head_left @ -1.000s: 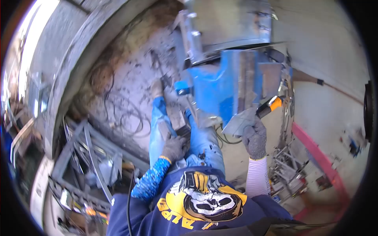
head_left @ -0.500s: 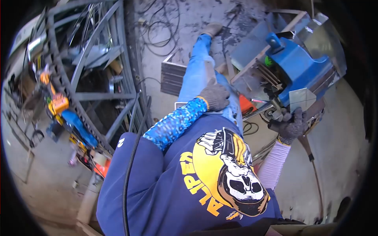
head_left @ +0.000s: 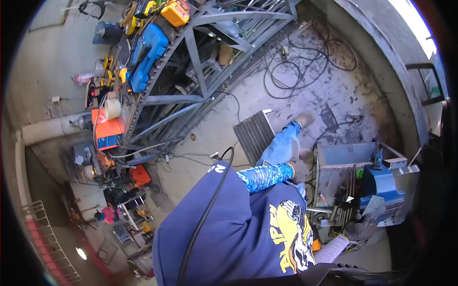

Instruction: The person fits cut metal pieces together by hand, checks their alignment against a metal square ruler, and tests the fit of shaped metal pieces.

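My left hand [head_left: 299,171], in a dark grey glove below a blue patterned sleeve, lies over my lap by my jeans [head_left: 279,145]. Its fingers look curled; whatever is under them is hidden. My right hand [head_left: 359,230], gloved too, with a pale sleeve, grips a flat piece of sheet metal [head_left: 375,206] by its lower edge. That piece stands in front of the blue bench vise [head_left: 377,183], overlapping it in view. Whether they touch, I cannot tell.
A grey metal box [head_left: 324,157] adjoins the vise. A dark slatted grate [head_left: 255,136] lies by my leg, with coiled cables [head_left: 291,78] beyond. Steel trusses [head_left: 174,100] at left carry a blue tool case [head_left: 149,57] and yellow power tools [head_left: 175,13]. A black cable [head_left: 205,214] crosses my shoulder.
My view has swung left, so everything appears shifted and turned. The sheet metal stays in my right hand near the vise. My left hand remains over my lap.
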